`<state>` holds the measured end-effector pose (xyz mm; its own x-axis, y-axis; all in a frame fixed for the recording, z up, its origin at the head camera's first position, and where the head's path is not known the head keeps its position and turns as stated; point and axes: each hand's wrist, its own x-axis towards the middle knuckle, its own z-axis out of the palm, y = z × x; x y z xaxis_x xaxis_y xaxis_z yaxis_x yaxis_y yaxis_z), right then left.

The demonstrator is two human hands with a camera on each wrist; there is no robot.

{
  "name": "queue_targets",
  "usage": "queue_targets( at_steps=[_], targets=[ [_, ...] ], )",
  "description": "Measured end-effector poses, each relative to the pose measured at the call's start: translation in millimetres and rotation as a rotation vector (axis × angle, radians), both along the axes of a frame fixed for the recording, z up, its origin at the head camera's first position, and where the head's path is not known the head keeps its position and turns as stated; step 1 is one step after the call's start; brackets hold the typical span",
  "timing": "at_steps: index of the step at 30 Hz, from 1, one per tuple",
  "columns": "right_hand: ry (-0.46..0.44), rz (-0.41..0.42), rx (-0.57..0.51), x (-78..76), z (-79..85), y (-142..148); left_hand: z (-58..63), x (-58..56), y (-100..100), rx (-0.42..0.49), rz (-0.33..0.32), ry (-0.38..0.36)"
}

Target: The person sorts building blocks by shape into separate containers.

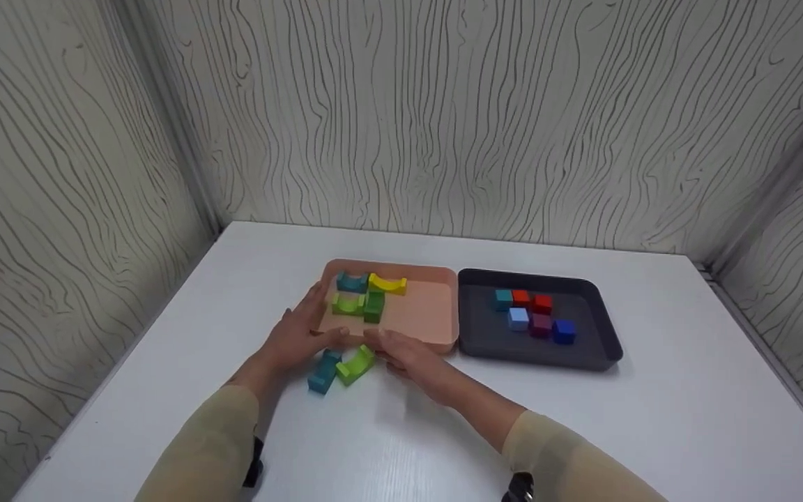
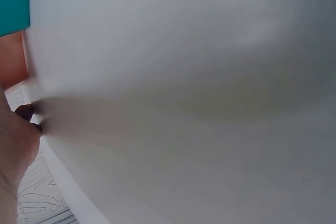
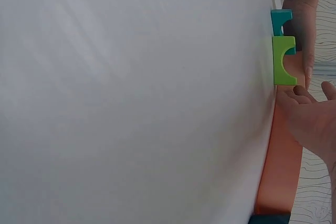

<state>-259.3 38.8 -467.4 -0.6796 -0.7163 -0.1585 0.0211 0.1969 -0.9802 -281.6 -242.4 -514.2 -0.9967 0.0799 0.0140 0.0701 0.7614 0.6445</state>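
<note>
My left hand lies along the left side of a pink tray, fingers extended at its wall and thumb reaching over the front rim. At the tray's front edge is my right hand, its fingers loosely bent, fingertips close to a lime arch block. A teal arch block lies on the table beside the lime one, between my hands. Inside the tray sit several arch blocks: teal, yellow, lime and green. In the right wrist view, nothing shows between the right hand's fingers.
A dark grey tray stands against the pink tray's right side, holding several small cubes in teal, red, light blue, maroon and dark blue. Both trays rest on a white table. Wood-grain panels rise behind the table and at both sides.
</note>
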Motion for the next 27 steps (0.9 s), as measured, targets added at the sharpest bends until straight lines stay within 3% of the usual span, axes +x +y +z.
queue_targets(
  at_steps=[19, 27],
  targets=[
    [0.085, 0.01, 0.069, -4.3, -10.0, -2.2, 4.1, 1.4, 2.4, -0.011, -0.022, 0.012],
    [0.066, 0.005, 0.033, -8.0, -11.9, -1.3, 2.4, 0.1, 0.1, -0.004, -0.028, 0.013]
  ],
)
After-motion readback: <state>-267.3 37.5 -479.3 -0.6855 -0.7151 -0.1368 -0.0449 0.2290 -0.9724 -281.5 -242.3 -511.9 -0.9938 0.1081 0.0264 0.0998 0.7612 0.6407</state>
